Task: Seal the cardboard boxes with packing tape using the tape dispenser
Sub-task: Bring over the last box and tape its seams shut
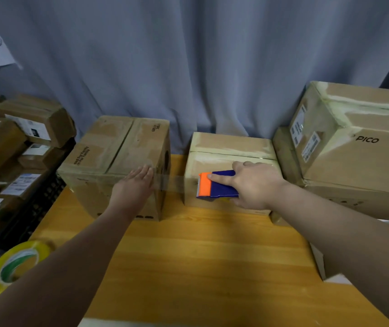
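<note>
Two cardboard boxes stand side by side on a yellow wooden table (200,251). My left hand (134,185) lies flat with straight fingers on the front face of the left box (115,147), pressing down a strip of clear tape (172,184). The strip stretches rightward across the gap to a blue and orange tape dispenser (214,185). My right hand (254,182) grips the dispenser, index finger laid along its top, in front of the smaller middle box (229,147).
A large taped box marked PICO (358,135) sits on another box at the right. Stacked parcels (23,138) fill a black crate on the left. A roll of yellowish tape (16,263) lies at the table's near left corner. A grey curtain hangs behind.
</note>
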